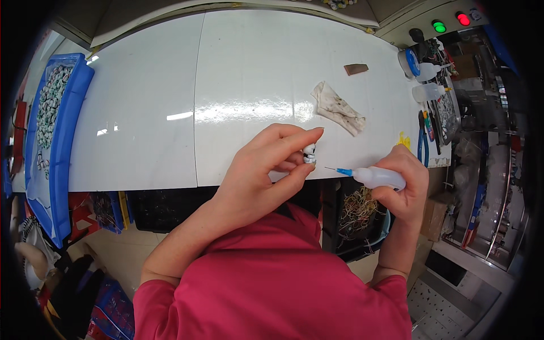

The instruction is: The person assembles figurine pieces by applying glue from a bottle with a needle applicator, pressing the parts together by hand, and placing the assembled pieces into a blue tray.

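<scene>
Between the thumb and fingers of my left hand (272, 156) is a small white figure (309, 153) with dark markings, held above the near edge of the white table (147, 136). My right hand (407, 178) is closed around a translucent squeeze bottle (382, 178). This bottle has a blue collar and a thin needle tip (334, 169), which points left at the figure with a short gap between them. Beyond my hands lies a stained, crumpled white cloth (339, 109). A small brown piece (356, 69) rests farther back.
At the left, a blue tray (82, 85) holds many small white pieces. Bottles (429, 92), blue-handled pliers (423, 139) and other tools crowd the right edge. Below the table's front edge stands a black bin with tangled wires (358, 212). Green and red lights (439, 26) glow at the back right.
</scene>
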Demonstrator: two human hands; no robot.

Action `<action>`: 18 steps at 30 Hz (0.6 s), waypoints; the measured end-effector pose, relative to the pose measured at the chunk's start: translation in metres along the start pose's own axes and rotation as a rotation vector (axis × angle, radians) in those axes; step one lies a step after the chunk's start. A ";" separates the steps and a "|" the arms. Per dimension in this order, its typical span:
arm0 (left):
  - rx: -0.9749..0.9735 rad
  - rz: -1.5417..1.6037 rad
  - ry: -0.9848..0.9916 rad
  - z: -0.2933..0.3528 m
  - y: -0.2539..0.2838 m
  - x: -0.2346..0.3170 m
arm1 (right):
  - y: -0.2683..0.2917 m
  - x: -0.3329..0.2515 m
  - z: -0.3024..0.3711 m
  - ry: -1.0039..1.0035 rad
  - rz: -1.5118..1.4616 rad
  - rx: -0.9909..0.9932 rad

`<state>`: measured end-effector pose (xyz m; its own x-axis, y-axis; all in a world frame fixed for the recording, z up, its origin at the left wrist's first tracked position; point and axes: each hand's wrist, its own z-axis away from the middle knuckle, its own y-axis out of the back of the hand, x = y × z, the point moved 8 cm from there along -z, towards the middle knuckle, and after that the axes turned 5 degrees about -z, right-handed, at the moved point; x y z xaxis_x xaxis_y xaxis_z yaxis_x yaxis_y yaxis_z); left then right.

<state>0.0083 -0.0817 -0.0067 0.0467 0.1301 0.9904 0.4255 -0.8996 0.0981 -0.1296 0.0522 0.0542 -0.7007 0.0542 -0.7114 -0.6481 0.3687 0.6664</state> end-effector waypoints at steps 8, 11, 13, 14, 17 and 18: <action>-0.013 0.022 -0.006 -0.002 -0.002 -0.002 | -0.005 0.006 -0.005 0.008 0.034 -0.010; -0.024 0.033 -0.002 -0.004 -0.003 -0.003 | -0.005 0.009 -0.005 0.008 0.052 -0.018; -0.041 0.043 0.003 -0.005 -0.005 -0.005 | -0.005 0.010 -0.006 0.009 0.049 -0.024; -0.045 0.034 -0.007 -0.005 -0.006 -0.004 | -0.004 0.010 -0.006 0.008 0.049 -0.023; -0.052 0.019 -0.013 -0.006 -0.007 -0.004 | -0.003 0.011 -0.006 0.007 0.059 -0.027; -0.054 0.014 -0.011 -0.006 -0.007 -0.004 | -0.003 0.011 -0.006 0.008 0.059 -0.030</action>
<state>-0.0007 -0.0782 -0.0105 0.0624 0.1220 0.9906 0.3758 -0.9223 0.0899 -0.1371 0.0458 0.0461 -0.7401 0.0671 -0.6691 -0.6143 0.3375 0.7133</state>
